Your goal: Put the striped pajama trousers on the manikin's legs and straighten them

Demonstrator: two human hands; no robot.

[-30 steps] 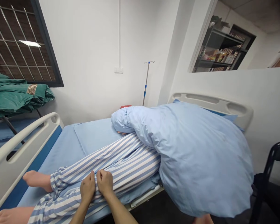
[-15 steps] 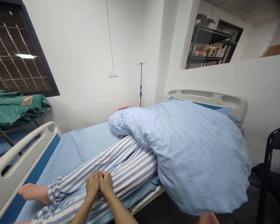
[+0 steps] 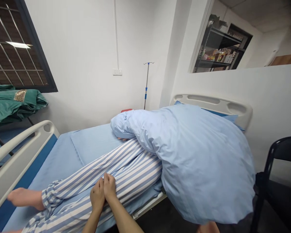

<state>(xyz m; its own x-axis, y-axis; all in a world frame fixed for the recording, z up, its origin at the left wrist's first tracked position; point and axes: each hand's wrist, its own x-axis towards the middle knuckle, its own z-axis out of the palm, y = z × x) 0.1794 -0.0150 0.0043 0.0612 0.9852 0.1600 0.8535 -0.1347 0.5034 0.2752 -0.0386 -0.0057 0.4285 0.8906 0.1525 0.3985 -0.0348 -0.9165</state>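
My left hand (image 3: pixel 97 194) and my right hand (image 3: pixel 109 187) are side by side, their knuckles touching, over the lower legs of a person lying on a bed. Both are closed with fingers curled downward. The fingertips are hidden, so I cannot see what is inside them. Beneath them are blue-and-white striped trousers (image 3: pixel 135 168). A bare foot (image 3: pixel 24 198) sticks out of the trouser leg at left. A bunched light blue quilt (image 3: pixel 196 155) covers the person's upper body and hangs over the bed's near side.
The bed has a pale footboard (image 3: pixel 26 142) at left and a headboard (image 3: pixel 208 99) at the far right. An IV pole (image 3: pixel 146 77) stands behind it. A black chair (image 3: pixel 276 174) is at right. Green cloth (image 3: pixel 12 103) is heaped at left. Bare skin (image 3: pixel 208 227) shows below the quilt.
The view has shifted slightly, moving the bed's foot end left in the picture. My closed hands have moved a little toward the quilt along the legs, the right hand now slightly farther forward.
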